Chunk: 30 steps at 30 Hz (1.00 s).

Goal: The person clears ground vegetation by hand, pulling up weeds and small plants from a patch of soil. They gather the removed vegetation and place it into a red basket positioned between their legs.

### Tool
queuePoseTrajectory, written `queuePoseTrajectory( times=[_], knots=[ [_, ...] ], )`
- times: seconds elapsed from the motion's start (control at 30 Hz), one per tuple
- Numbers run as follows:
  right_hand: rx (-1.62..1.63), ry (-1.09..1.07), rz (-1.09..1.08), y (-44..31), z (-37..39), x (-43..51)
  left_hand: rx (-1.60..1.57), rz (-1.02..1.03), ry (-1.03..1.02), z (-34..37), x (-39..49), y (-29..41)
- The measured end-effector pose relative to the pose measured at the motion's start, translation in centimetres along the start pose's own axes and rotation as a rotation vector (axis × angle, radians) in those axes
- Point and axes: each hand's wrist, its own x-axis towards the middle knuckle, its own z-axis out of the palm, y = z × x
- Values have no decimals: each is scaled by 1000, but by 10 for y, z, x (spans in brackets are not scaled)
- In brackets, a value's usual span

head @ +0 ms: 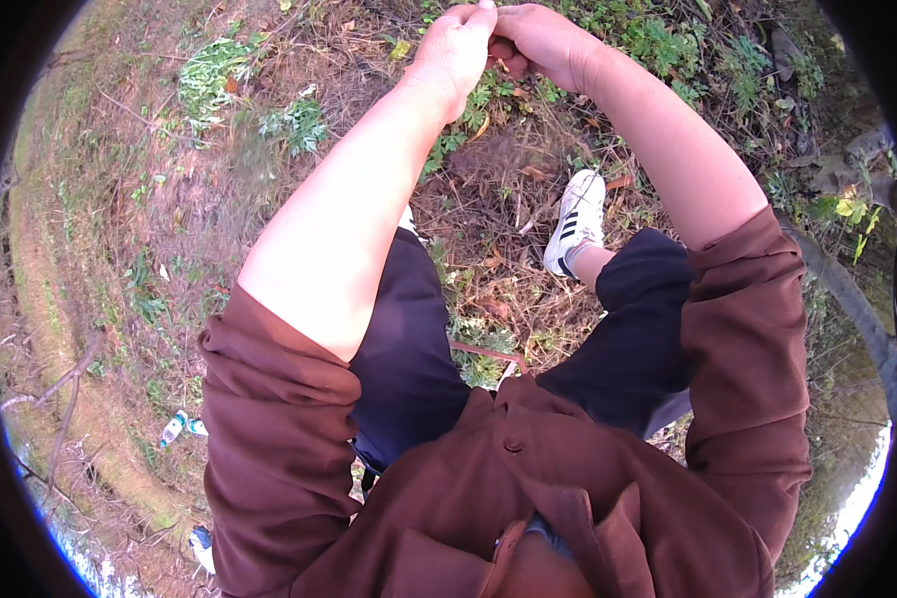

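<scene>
At the top edge of the head view my left hand (452, 48) and my right hand (544, 43) meet, with both arms stretched forward. The fingers of my right hand curl inward below the left thumb. Whatever lies between the fingertips is hidden, so I cannot tell whether either hand holds something. Green leafy weeds (486, 97) grow on the ground just beneath the hands. A white sneaker (579, 217) with dark stripes rests on dry grass between my arms.
Cut-looking green leaves (213, 75) lie at upper left, near a leafy plant (297, 125). A thick grey branch (848, 291) curves along the right side. Thin bare branches (63, 381) stick up at far left. Plastic bottles (173, 429) lie on the ground at lower left.
</scene>
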Motion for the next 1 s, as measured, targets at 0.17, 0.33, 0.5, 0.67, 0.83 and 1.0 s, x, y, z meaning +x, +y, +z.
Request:
queuePoseTrajectory(
  times=[0.17, 0.33, 0.5, 0.67, 0.83, 1.0],
  knots=[
    [-125, -278, -150, 14, -1, 7, -94, -48, 108, -2, 1, -4],
    [-154, -65, -22, 79, -40, 56, -89, -40, 208, -33, 14, -27],
    [-759, 281, 92, 174, -89, 79, -166, -276, 268, -52, 26, -70],
    [-669, 152, -100, 215, -81, 95, -198, -338, 295, -62, 44, -96],
    [-827, 203, 58, 228, -53, 119, -154, -419, 337, -70, 41, -113],
    [-699, -140, 282, 232, -52, 124, -169, -425, 349, -76, 37, -118]
  ],
)
